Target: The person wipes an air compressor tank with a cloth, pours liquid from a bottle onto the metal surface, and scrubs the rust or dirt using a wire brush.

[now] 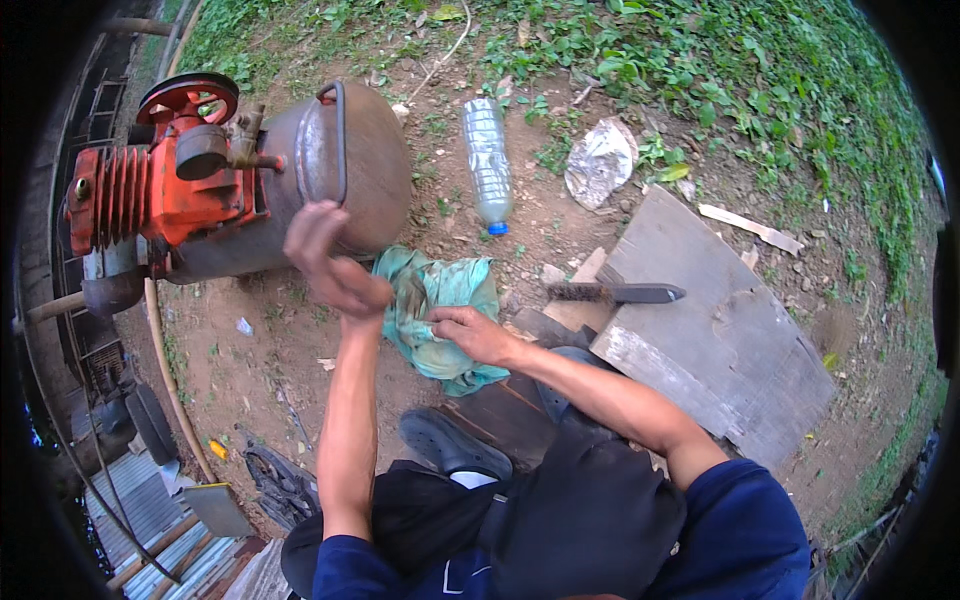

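My left hand (334, 262) is raised beside the rounded end of a steel compressor tank (375, 165). It is blurred, its fingers are bent, and nothing shows in it. With thumb and fingers, my right hand (476, 334) pinches a crumpled green cloth (439, 281) with dark stains. That cloth lies in front of me, between the tank and my shoes. A red compressor pump (195, 180) with a flywheel (187, 97) is mounted on the tank, which lies on its side. Right of my right hand, a wire brush (615, 293) rests across the edge of a grey wooden board (712, 322).
A clear plastic bottle (487, 161) with a blue cap lies on the dirt, near a crumpled silvery wrapper (600, 161). Green plants (712, 75) cover the ground beyond. My dark clog (454, 442) is below the cloth. Bamboo poles (169, 367) run along the left.
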`<state>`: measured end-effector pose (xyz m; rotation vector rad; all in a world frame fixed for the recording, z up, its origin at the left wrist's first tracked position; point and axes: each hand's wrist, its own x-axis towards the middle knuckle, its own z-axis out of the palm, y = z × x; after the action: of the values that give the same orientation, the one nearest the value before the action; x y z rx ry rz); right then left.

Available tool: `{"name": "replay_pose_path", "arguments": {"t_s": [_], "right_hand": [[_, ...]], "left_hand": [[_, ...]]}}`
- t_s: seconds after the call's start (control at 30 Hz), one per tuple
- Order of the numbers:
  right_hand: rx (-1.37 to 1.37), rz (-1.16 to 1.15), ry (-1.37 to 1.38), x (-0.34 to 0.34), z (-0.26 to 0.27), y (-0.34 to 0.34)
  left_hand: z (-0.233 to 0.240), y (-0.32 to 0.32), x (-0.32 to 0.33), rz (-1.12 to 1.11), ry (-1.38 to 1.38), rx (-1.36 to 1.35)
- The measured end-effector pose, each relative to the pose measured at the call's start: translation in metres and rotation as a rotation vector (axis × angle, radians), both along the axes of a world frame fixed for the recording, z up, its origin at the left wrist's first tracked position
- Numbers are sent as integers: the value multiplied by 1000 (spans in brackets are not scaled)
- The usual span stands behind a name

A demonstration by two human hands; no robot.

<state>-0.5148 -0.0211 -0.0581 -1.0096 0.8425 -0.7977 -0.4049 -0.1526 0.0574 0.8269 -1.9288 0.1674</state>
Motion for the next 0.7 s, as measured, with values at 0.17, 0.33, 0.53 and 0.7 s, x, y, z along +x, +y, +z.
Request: {"name": "replay_pose_path", "arguments": {"t_s": [0.17, 0.33, 0.53, 0.7], "right_hand": [[-260, 332, 553, -79, 30, 11], [-683, 214, 1259, -173, 20, -47], [-1129, 531, 1683, -184, 9, -145], [-1442, 317, 1666, -149, -23, -176]], "left_hand": [[-51, 69, 3, -467, -448, 555], [-94, 124, 12, -291, -885, 652], [-73, 136, 3, -219, -815, 1464], [-40, 180, 23, -381, -414, 1734]]}}
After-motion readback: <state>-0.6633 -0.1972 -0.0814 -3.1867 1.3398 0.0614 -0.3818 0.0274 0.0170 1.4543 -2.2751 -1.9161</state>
